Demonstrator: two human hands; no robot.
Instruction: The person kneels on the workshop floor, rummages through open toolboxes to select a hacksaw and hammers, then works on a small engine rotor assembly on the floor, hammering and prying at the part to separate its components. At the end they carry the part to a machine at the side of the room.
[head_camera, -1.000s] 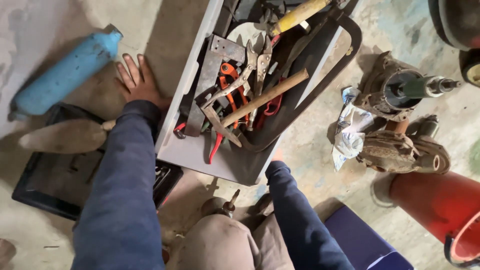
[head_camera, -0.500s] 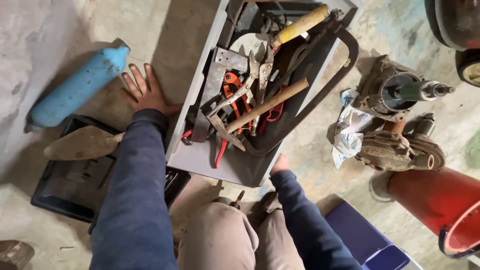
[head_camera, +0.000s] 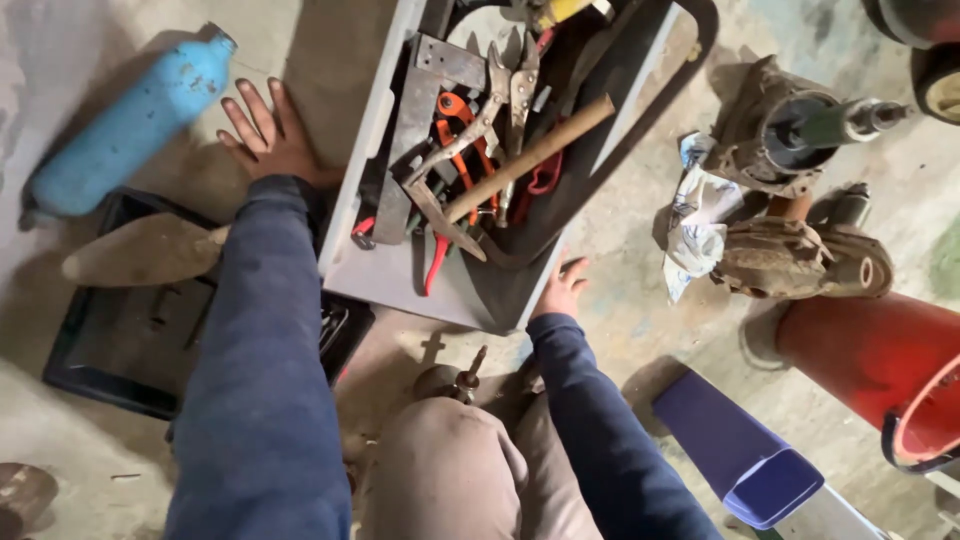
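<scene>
Grey plastic makes up the tool tray (head_camera: 385, 285) that both hands flank on the concrete floor (head_camera: 640, 330). As far as I can judge, the handling of it is only at its start: the tray sits flat on the floor, full, and nothing has been lifted out of it.

The left hand (head_camera: 268, 140) lies flat on the floor just beside the tray's left wall, fingers spread wide, holding nothing. The right hand (head_camera: 560, 290) rests at the tray's near right corner, fingers loosely open, touching or nearly touching the edge; I cannot tell whether it grips.

Inside the tray lie a wooden-handled hammer (head_camera: 530, 158), locking pliers (head_camera: 470, 130), orange-handled cutters (head_camera: 458, 108) and a flat metal plate (head_camera: 408, 150), all tangled together.

Beyond the left hand a blue gas cylinder (head_camera: 125, 125) lies on its side, with a black case (head_camera: 110, 350) nearer the person. To the right sit a crumpled rag (head_camera: 695, 225), rusty machine parts (head_camera: 800, 255), a red drum (head_camera: 880, 370) and a purple bin (head_camera: 740, 455).
</scene>
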